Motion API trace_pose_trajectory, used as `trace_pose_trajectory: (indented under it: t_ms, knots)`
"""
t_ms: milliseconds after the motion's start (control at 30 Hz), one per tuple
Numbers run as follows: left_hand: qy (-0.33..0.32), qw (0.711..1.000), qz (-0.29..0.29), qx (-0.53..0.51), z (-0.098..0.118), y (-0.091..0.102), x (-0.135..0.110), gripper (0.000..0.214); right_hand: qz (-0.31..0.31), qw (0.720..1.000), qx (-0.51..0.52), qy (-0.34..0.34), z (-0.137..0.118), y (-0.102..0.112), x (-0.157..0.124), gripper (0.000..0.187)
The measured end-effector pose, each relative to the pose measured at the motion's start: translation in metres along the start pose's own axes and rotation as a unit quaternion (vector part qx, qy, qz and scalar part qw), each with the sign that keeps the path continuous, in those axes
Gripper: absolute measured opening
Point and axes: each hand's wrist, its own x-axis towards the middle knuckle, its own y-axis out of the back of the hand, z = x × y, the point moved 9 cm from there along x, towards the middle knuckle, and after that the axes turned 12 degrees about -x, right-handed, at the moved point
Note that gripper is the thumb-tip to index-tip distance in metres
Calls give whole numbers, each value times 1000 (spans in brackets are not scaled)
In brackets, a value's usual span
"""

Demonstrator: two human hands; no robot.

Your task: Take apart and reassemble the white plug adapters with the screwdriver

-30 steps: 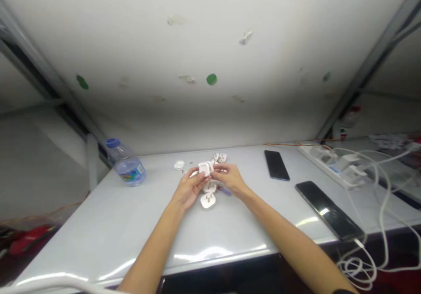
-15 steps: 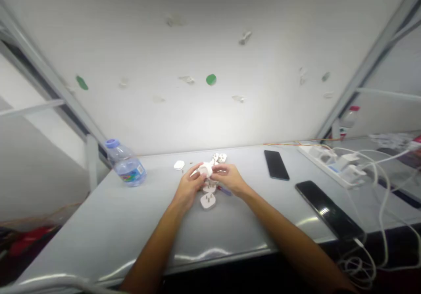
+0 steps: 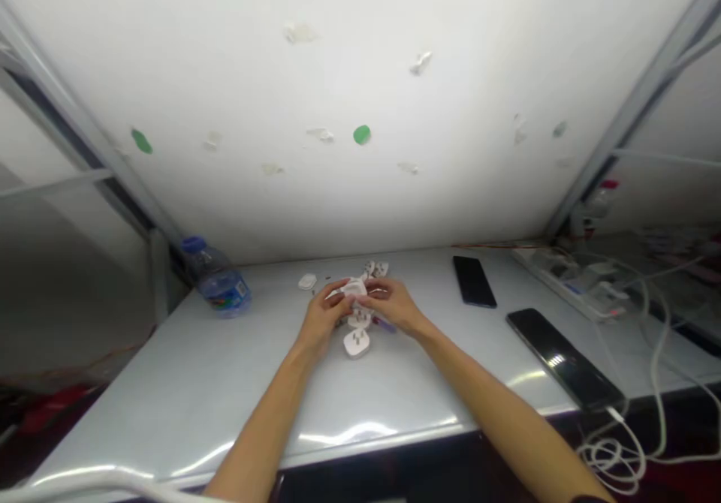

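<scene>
A small white plug housing (image 3: 354, 288) is held between both hands, a little above the table. My left hand (image 3: 325, 314) grips its left side with bent fingers and thumb. From the right, my right hand (image 3: 393, 305) pinches the same piece, thumb at its near edge. Just below lie two white plugs, the nearer plug (image 3: 356, 343) with its metal pins facing up. More white plugs (image 3: 375, 269) sit behind the hands. A thin purple-handled tool (image 3: 384, 325) lies under my right hand, partly hidden. A square white cover (image 3: 307, 281) rests left of the hands, near tiny loose pieces.
On the grey table (image 3: 225, 383) a water bottle (image 3: 219, 281) stands at the left. Two black phones, a smaller phone (image 3: 474, 281) and a larger phone (image 3: 565, 358), lie to the right. Beyond them is a power strip (image 3: 580, 287) with white cables. A white panel (image 3: 360, 203) rises behind.
The white housing has tilted slightly between my fingers, and my thumbs have shifted a little along its near edge. The picture is brighter on the panel; the other things stay put.
</scene>
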Motion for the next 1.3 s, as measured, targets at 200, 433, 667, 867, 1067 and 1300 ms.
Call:
trace_pose_trajectory:
  t_ms: [200,433,667,867,1067,1300]
  knots:
    - [-17,1000,4,25,4,-3,-1,63,26,1000,-2,-6,3,5,2,48]
    - [-22,1000,0,17,2,-3,-1,56,44,998,-37,-7,4,5,0,42]
    - [-21,999,-8,45,3,-4,0,58,29,993,-106,34,-10,3,-1,32]
    - [-34,997,-38,64,6,-12,-2,53,31,992,-111,46,-12,3,-2,35]
    - [-85,981,-50,167,14,-12,-1,42,-8,986,-145,80,-25,10,-6,30]
    - [-206,850,97,475,34,24,-1,34,-71,884,-431,168,-40,32,-13,12]
